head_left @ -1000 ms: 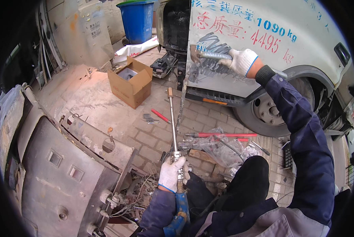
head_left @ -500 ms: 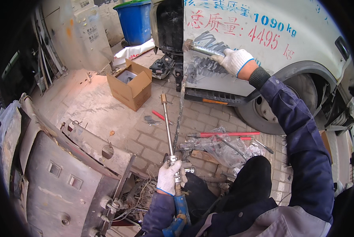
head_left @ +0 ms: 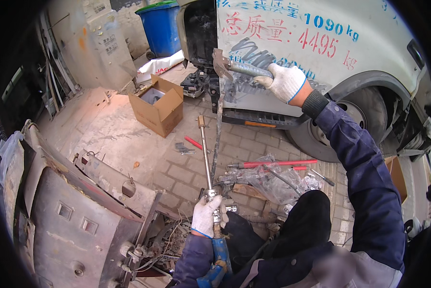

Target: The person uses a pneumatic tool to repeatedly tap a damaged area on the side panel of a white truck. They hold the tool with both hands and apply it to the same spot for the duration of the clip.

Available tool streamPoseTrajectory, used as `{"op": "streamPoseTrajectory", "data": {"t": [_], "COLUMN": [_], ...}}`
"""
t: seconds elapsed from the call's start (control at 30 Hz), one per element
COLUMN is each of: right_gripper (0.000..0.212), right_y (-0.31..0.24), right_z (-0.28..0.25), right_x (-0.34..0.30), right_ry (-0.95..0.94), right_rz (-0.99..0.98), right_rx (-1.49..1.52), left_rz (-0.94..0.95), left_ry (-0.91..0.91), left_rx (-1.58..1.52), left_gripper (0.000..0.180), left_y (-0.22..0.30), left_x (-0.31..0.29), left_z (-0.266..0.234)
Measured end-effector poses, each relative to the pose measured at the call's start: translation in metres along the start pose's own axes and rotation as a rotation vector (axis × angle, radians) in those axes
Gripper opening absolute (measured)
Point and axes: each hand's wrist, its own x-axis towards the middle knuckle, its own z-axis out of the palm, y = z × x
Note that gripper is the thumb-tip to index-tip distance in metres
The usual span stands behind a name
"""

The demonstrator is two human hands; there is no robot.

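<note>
My right hand [head_left: 286,83], in a white knit glove, is closed around the handle of a hammer [head_left: 249,68]. Its brown metal head lies to the left, in front of the truck door. Lower down, my gloved left hand [head_left: 205,215] grips a long metal tool with a bright shaft [head_left: 206,161] and a brass-coloured hexagonal tip. A worn blue handle [head_left: 220,252] continues below that hand, against my sleeve. Beside the shaft a thin, dirty metal bar [head_left: 217,139] stands nearly upright; its lower end is hidden among parts.
A pale truck cab [head_left: 283,38] with a front wheel [head_left: 343,120] stands ahead on the right. An open cardboard box [head_left: 160,113] sits on the paving. Red-handled tools [head_left: 273,163] and plastic wrapping [head_left: 278,187] lie ahead of my knees. A worn metal panel [head_left: 76,216] fills the left.
The hammer has come down slightly, and its head has turned to a steeper angle. My left hand keeps its hold on the long tool. The view has shifted slightly.
</note>
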Motion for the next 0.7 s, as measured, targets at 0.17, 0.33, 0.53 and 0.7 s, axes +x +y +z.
{"op": "streamPoseTrajectory", "data": {"t": [0.17,0.33,0.53,0.7], "right_gripper": [0.043,0.047,0.055,0.040], "right_y": [0.014,0.023,0.023,0.009], "right_z": [0.003,0.013,0.013,0.021], "right_x": [0.012,0.019,0.005,-0.005], "right_ry": [0.021,-0.256,-0.128,-0.331], "right_rz": [-0.164,-0.036,-0.114,0.045], "right_rx": [-0.306,-0.191,-0.276,-0.075], "left_rz": [-0.028,-0.005,-0.013,0.007], "left_ry": [0.000,0.010,0.006,-0.009], "left_rx": [-0.004,-0.009,0.009,-0.008], "left_gripper": [0.026,0.026,0.028,0.027], "left_y": [-0.005,-0.006,-0.006,-0.006], "left_x": [0.004,0.006,0.005,0.007], "left_z": [-0.001,0.000,0.000,0.000]}}
